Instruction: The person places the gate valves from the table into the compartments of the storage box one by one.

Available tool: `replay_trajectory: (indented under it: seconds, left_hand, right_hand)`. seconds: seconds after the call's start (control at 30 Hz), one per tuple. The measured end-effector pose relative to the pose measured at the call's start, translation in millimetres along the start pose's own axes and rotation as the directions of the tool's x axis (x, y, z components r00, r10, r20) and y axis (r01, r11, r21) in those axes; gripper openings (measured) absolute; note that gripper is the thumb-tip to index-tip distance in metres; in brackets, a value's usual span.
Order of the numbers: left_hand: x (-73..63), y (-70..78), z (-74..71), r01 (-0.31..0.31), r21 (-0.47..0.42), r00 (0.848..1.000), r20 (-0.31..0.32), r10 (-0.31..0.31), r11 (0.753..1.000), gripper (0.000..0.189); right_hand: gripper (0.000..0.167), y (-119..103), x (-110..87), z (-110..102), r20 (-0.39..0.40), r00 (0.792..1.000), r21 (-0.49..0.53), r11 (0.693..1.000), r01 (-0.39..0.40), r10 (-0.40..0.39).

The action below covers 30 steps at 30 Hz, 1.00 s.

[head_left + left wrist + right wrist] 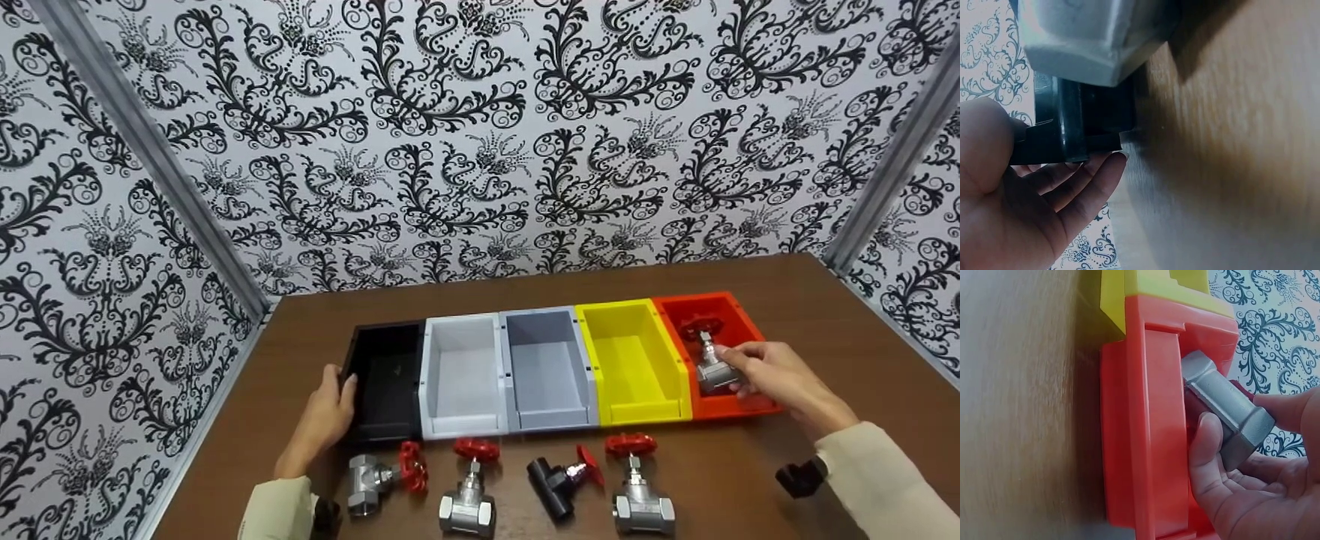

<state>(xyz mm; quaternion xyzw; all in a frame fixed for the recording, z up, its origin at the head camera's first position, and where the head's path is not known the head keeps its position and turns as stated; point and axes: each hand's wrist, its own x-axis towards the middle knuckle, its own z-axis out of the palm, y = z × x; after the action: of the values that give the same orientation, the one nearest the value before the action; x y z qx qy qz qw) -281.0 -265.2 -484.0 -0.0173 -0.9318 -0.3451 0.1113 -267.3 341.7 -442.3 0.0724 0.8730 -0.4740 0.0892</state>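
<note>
My right hand [780, 379] grips a steel gate valve [714, 369] with a red handwheel, held inside the red bin [754, 409] at the row's right end. In the right wrist view, the valve's hexagonal-ended body [1221, 402] sits between thumb and fingers, just past the bin's front lip [1162, 433]. At the opposite end, my left hand [328, 409] holds the side wall of the black bin [386, 431]. Seen from the left wrist, the fingers [1092, 194] bend round the outside of that wall [1067, 132].
Between the end bins are a white bin [463, 427], a grey bin [551, 420] and a yellow bin [649, 411]. In front lie steel valves [367, 484], [468, 506], [643, 506] with red handwheels and a black-bodied valve [555, 487]. Patterned walls [465, 150] enclose the brown table [720, 465].
</note>
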Motion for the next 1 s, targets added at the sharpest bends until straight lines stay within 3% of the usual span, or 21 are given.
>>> replay_trajectory:
  seconds: [0.57,1.0]
  left_hand:
    - [-4.1,-5.2,1.4,0.021,0.0,1.0,0.011,-0.021,1.0,0.02]
    - [-1.9,-0.9,0.2,-0.02,-0.019,1.0,-0.004,0.02,1.0,0.02]
  right_hand:
    - [0.062,1,13.3,9,0.033,0.999,-0.088,0.996,-0.02,0.023]
    - [0.056,-2,12.2,6,0.068,0.998,-0.139,0.99,-0.003,0.012]
